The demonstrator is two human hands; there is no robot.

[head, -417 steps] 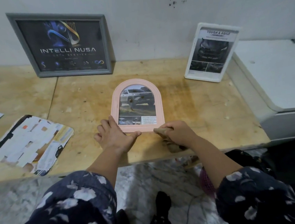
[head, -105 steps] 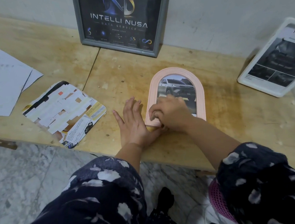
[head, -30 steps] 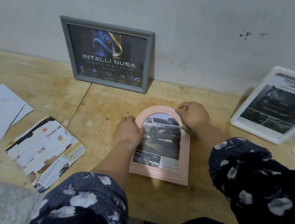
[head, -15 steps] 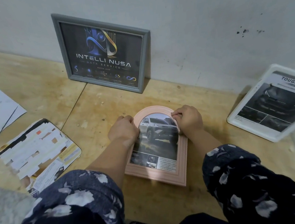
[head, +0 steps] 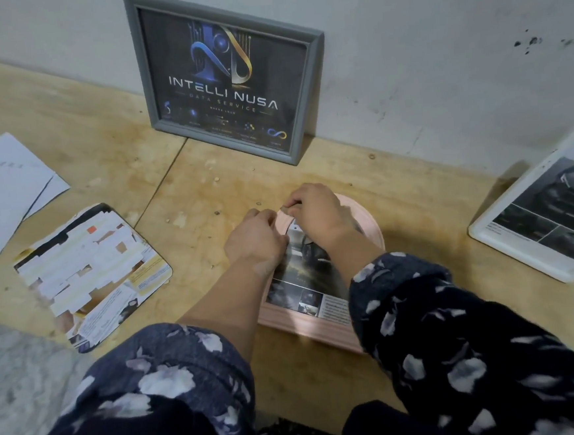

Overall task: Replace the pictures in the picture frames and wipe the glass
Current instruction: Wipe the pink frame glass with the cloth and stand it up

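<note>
pink arched frame [head: 365,226] lies flat on the plywood bench [head: 416,214], car picture [head: 304,284] face up in it, and we've got both hands on its curved top. our left hand [head: 255,242] is curled on the left side of the arch, fingertips on the rim. our right hand [head: 320,216] reaches across the glass and pinches a bit of something pale right at the top left of the arch, probably the wiping cloth but it's too small to tell. so we reckon we're on the wiping step for this one, picture already swapped in. next move needs light pressure around the inner edge while the left keeps the frame from sliding. grey frame [head: 230,77] leans on the wall behind, white frame [head: 539,218] sits off to the right.
</note>
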